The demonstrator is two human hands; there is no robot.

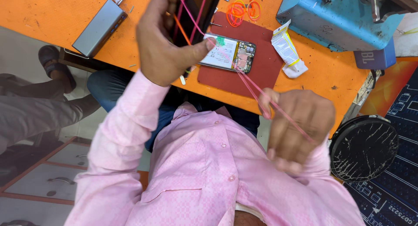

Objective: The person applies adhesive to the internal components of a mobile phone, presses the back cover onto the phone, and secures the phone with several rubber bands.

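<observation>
Left hand fingers were clamped around a dark flat panel. Right hand fingers were curled shut, pinching a pink rubber band stretched taut between both hands. Below it, an opened phone lay on a red mat on the orange table.

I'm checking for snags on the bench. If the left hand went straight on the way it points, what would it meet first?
Probably nothing on the bench. The left hand, clamped on a dark flat device wrapped in pink rubber bands, points beyond the picture's top edge; depth is unclear.
</observation>
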